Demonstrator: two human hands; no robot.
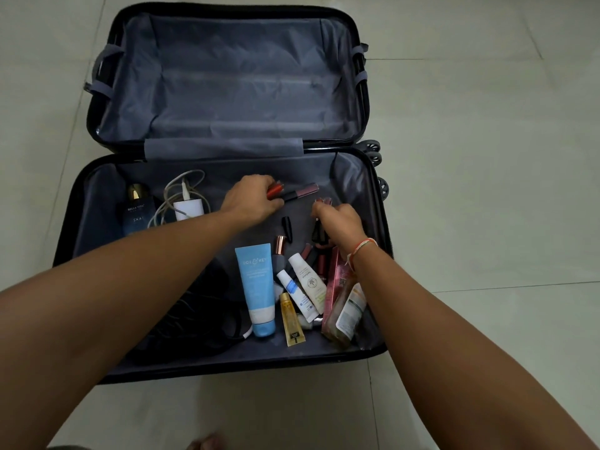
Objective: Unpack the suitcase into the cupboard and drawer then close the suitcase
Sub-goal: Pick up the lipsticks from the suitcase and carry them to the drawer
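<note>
So, open suitcase (357, 177) flat on pale tiled floor (487, 157), far half bare lining, near half holds the toiletries. Leftmost in near half: dark blue perfume bottle (135, 209) with gold cap, lying near the left wall. Just right of it a white charger (190, 207) with tangled white cable. Below those, black straps or cords (207, 319), partly under the left forearm. Left hand (251, 199) reaches to mid-case, fingers curled around a bunch of lip glosses (293, 192), red and dark pink ends sticking out right. Small black cap (286, 223) loose between the hands. Lower middle: blue tube (258, 287) cap-down, beside it a yellow tube (290, 319) and two small white tubes (308, 284). Right hand (341, 222) near the right wall, fingers pinching small dark cosmetic sticks (319, 233); exact count unclear. Thread band (363, 246) on right wrist. Pink box (337, 274) and clear bottle (345, 310) lie under the right forearm, touching each other.
</note>
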